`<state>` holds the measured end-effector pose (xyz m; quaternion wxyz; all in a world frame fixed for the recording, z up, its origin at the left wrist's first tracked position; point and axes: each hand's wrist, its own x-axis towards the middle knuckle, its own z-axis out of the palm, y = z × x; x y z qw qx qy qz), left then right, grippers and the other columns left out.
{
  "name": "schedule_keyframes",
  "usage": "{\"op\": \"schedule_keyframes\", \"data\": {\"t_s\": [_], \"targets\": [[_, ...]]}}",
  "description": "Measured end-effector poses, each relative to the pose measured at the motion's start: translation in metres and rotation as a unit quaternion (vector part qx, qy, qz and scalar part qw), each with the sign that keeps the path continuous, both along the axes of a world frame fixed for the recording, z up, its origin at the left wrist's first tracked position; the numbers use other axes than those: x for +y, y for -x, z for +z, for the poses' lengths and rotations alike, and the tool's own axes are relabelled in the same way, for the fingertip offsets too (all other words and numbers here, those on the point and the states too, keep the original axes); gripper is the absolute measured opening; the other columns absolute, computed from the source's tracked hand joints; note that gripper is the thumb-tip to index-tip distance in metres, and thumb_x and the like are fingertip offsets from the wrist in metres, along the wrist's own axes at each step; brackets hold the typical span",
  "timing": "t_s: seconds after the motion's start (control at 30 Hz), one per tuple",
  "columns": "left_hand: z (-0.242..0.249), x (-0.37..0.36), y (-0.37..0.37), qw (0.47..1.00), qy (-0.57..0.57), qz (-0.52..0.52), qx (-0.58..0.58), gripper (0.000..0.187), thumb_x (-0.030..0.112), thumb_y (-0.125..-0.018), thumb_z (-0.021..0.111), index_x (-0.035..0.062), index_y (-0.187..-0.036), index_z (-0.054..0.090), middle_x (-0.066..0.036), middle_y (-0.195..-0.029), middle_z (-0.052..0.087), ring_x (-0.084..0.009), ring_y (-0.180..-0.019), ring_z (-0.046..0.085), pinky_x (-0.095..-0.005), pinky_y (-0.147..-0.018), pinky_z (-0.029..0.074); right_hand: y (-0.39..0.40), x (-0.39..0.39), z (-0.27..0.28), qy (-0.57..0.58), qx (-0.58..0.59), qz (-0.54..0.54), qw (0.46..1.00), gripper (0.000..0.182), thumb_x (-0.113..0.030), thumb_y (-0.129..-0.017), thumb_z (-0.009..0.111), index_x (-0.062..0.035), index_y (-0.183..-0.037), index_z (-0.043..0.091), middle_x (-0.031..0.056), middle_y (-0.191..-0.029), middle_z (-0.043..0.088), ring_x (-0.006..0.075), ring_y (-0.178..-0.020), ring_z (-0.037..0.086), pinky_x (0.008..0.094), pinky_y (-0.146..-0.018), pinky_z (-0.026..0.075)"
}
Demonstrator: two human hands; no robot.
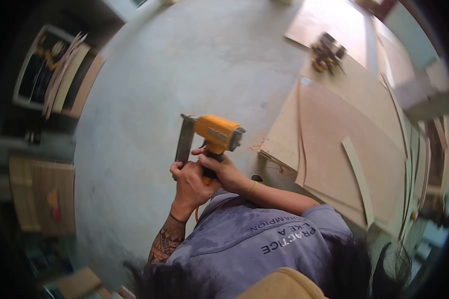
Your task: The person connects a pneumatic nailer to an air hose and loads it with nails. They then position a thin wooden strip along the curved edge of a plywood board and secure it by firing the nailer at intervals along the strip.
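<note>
An orange pneumatic nail gun [217,130] is held in front of my chest, its long dark magazine [185,142] on the left side. My right hand [223,172] is closed around the black grip of the gun, a thin yellow band on its wrist. Closed at the lower end of the magazine, my left hand [192,183] meets the right hand near the base of the grip. The left forearm is tattooed. Below the left wrist, a short stretch of orange hose [196,214] shows against my shirt.
To the right lie large plywood sheets [349,134], with a narrow wood strip [358,182] on top. A blurred power tool [328,52] stands on the boards farther back. Wood panels [55,197] and leaning boards [67,79] are on the left, beyond the concrete floor [129,99].
</note>
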<state>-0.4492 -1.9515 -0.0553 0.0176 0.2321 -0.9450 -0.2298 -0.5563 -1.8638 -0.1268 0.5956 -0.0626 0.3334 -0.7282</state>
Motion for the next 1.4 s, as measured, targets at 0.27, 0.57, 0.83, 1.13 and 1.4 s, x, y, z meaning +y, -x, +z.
{"op": "schedule_keyframes", "data": {"t_s": [0.27, 0.57, 0.83, 1.13, 1.4], "targets": [[-0.037, -0.097, 0.024, 0.981, 0.012, -0.189, 0.051, 0.028, 0.029, -0.081, 0.075, 0.0077, -0.095, 0.064, -0.007, -0.08, 0.067, -0.0297, -0.082, 0.065, -0.0521, -0.1, 0.031, -0.006, -0.031, -0.003, -0.038, 0.189, -0.169, 0.967, 0.056, -0.048, -0.11, 0.06, -0.0031, -0.143, 0.055, 0.0087, -0.134, 0.062, 0.0168, -0.129, 0.056, 0.0341, -0.114, 0.043], [-0.16, -0.223, 0.093, 0.968, 0.099, -0.23, -0.024, 0.03, 0.033, -0.084, 0.067, 0.0036, -0.089, 0.064, -0.015, -0.082, 0.07, -0.0348, -0.085, 0.067, -0.0523, -0.11, 0.029, -0.007, 0.1, -0.099, -0.418, 0.272, -0.301, 0.813, 0.057, -0.052, -0.104, 0.063, 0.0001, -0.128, 0.069, 0.0179, -0.121, 0.073, 0.026, -0.116, 0.067, 0.0369, -0.103, 0.05], [-0.283, -0.238, 0.045, 0.955, 0.186, -0.154, -0.17, 0.043, 0.046, -0.086, 0.068, 0.0053, -0.1, 0.071, -0.016, -0.088, 0.077, -0.0365, -0.092, 0.072, -0.0534, -0.112, 0.031, -0.048, 0.235, -0.201, -0.651, 0.266, -0.217, 0.677, 0.051, -0.053, -0.096, 0.069, -0.0061, -0.116, 0.071, 0.0237, -0.123, 0.071, 0.0422, -0.122, 0.063, 0.0509, -0.108, 0.048], [-0.286, -0.157, 0.044, 0.926, -0.024, -0.05, -0.374, 0.048, 0.048, -0.089, 0.066, 0.0032, -0.107, 0.072, -0.02, -0.098, 0.076, -0.0388, -0.099, 0.072, -0.0527, -0.113, 0.033, -0.031, 0.331, -0.229, -0.616, 0.176, -0.205, 0.74, 0.048, -0.05, -0.096, 0.069, -0.0054, -0.111, 0.074, 0.0189, -0.113, 0.076, 0.0375, -0.113, 0.071, 0.0469, -0.099, 0.056], [-0.285, -0.164, 0.079, 0.913, -0.116, -0.057, -0.387, 0.049, 0.047, -0.091, 0.066, 0.0022, -0.11, 0.072, -0.022, -0.102, 0.076, -0.0399, -0.102, 0.071, -0.0522, -0.113, 0.035, -0.125, 0.336, -0.277, -0.565, -0.246, -0.444, 0.651, 0.033, -0.037, -0.104, 0.057, -0.0072, -0.118, 0.062, 0.0059, -0.085, 0.066, 0.0215, -0.08, 0.065, 0.0432, -0.073, 0.056]]}}
